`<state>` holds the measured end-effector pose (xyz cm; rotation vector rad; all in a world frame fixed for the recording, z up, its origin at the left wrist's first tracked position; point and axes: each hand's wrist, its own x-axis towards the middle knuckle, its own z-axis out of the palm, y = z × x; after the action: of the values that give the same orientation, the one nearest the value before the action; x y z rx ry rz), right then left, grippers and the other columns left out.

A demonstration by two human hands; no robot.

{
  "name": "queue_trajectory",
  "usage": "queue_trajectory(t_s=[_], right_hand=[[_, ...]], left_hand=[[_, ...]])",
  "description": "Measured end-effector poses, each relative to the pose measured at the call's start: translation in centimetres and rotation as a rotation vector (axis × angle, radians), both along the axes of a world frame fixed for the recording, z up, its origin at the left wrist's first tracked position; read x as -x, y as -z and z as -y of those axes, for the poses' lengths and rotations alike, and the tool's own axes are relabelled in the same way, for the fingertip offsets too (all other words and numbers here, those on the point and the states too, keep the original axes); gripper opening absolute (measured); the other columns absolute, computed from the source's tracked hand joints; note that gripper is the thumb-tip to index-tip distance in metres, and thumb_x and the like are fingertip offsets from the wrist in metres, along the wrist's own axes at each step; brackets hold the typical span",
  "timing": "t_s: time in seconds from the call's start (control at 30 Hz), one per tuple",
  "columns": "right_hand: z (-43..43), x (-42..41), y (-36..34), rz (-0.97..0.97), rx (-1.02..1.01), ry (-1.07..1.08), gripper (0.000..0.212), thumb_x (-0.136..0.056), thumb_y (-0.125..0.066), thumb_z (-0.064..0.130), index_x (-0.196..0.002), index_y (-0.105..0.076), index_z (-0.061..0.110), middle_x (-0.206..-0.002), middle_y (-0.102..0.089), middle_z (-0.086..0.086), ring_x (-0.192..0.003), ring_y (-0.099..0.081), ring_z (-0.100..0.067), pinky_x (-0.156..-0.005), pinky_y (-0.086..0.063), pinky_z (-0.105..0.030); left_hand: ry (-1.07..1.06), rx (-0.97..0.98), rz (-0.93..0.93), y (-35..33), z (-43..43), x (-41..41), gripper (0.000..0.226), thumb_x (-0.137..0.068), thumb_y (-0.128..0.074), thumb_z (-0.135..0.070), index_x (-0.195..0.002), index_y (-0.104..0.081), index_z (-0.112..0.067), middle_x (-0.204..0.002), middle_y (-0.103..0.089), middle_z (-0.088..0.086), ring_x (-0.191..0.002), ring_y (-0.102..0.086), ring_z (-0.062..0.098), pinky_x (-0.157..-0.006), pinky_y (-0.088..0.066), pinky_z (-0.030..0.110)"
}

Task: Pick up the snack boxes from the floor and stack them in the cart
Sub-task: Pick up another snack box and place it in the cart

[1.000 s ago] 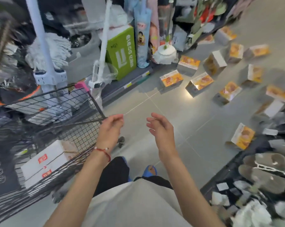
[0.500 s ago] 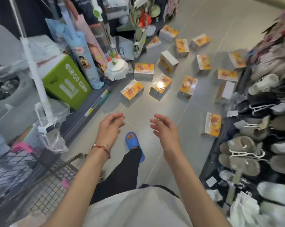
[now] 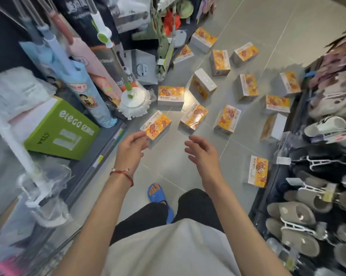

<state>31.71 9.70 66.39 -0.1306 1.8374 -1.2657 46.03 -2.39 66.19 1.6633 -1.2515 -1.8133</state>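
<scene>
Most of the job looks unfinished: more than a dozen snack boxes lie scattered on the grey floor (image 3: 267,26), fanning out from 12 to 3 o'clock of the person. The nearest box (image 3: 157,124) sits face up just at 12 o'clock of the left hand (image 3: 131,145), a second box (image 3: 194,118) lies at 12 o'clock of the right hand (image 3: 203,154), and a lone box (image 3: 257,171) lies at 3 o'clock against the foot of the slipper rack (image 3: 307,196). Both hands reach forward and hold nothing; the left has its fingers loosely curled with the tips overlapping the nearest box, though whether they touch it cannot be told, and the right is spread and relaxed. The cart cannot be made out clearly, so what is already stacked in it cannot be judged. A mop (image 3: 134,100) and a green carton (image 3: 62,130) stand on the shelf at 10 o'clock. The step in hand seems to be the reach for the nearest box
</scene>
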Motion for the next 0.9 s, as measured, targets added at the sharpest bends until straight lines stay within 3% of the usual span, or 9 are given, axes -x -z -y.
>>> queue_trajectory(t_s=[0.13, 0.3, 0.6, 0.73, 0.8, 0.9], right_hand=[[4.6, 3.5, 1.3, -0.008, -0.025, -0.013, 0.026, -0.102, -0.06, 0.019, -0.127, -0.066, 0.017, -0.12, -0.071, -0.003, -0.106, -0.07, -0.014, -0.095, -0.054, -0.033], [11.0, 9.8, 4.5, 0.02, -0.082, -0.067, 0.029, -0.097, -0.064, 0.026, -0.126, -0.066, 0.023, -0.121, -0.072, -0.004, -0.113, -0.069, -0.019, -0.102, -0.053, -0.039], [22.9, 20.9, 12.1, -0.045, -0.243, -0.35, 0.024, -0.095, -0.065, 0.025, -0.118, -0.069, 0.022, -0.123, -0.069, 0.0, -0.114, -0.067, -0.018, -0.109, -0.05, -0.047], [26.9, 23.1, 17.6, -0.067, -0.344, -0.478, 0.026, -0.099, -0.061, 0.02, -0.125, -0.066, 0.016, -0.123, -0.069, -0.003, -0.114, -0.066, -0.022, -0.107, -0.051, -0.045], [28.5, 23.8, 21.3, -0.076, -0.384, -0.545, 0.03, -0.1, -0.06, 0.02, -0.128, -0.065, 0.013, -0.123, -0.068, -0.005, -0.111, -0.065, -0.021, -0.099, -0.053, -0.035], [30.3, 24.6, 27.6, -0.075, -0.43, -0.604, 0.029, -0.102, -0.059, 0.02, -0.13, -0.064, 0.012, -0.117, -0.065, 0.001, -0.099, -0.062, -0.011, -0.07, -0.044, -0.002]], left_hand=[[-0.035, -0.014, 0.017, 1.3, 4.4, 2.9, 0.016, -0.099, -0.055, -0.018, -0.107, -0.067, -0.025, -0.108, -0.07, -0.007, -0.106, -0.067, 0.014, -0.092, -0.051, 0.033], [-0.184, -0.013, 0.079, 4.6, 10.0, 7.8, 0.021, -0.097, -0.054, -0.012, -0.096, -0.067, -0.029, -0.096, -0.067, -0.012, -0.103, -0.065, 0.016, -0.08, -0.049, 0.028], [-0.389, -0.151, 0.247, 13.1, 17.6, 16.5, 0.021, -0.095, -0.053, -0.009, -0.106, -0.068, -0.02, -0.104, -0.069, -0.002, -0.098, -0.068, 0.018, -0.09, -0.051, 0.035], [-0.409, -0.292, 0.28, 19.1, 19.7, 18.2, 0.016, -0.092, -0.057, -0.014, -0.093, -0.066, -0.026, -0.102, -0.07, 0.001, -0.095, -0.068, 0.022, -0.095, -0.052, 0.04], [-0.465, -0.411, 0.259, 23.0, 20.7, 18.5, 0.014, -0.094, -0.057, -0.012, -0.099, -0.065, -0.022, -0.102, -0.067, 0.004, -0.096, -0.067, 0.023, -0.094, -0.052, 0.04], [-0.491, -0.544, 0.284, 29.8, 22.2, 18.2, 0.018, -0.095, -0.056, -0.009, -0.111, -0.06, -0.016, -0.103, -0.063, 0.009, -0.097, -0.064, 0.022, -0.081, -0.052, 0.033]])
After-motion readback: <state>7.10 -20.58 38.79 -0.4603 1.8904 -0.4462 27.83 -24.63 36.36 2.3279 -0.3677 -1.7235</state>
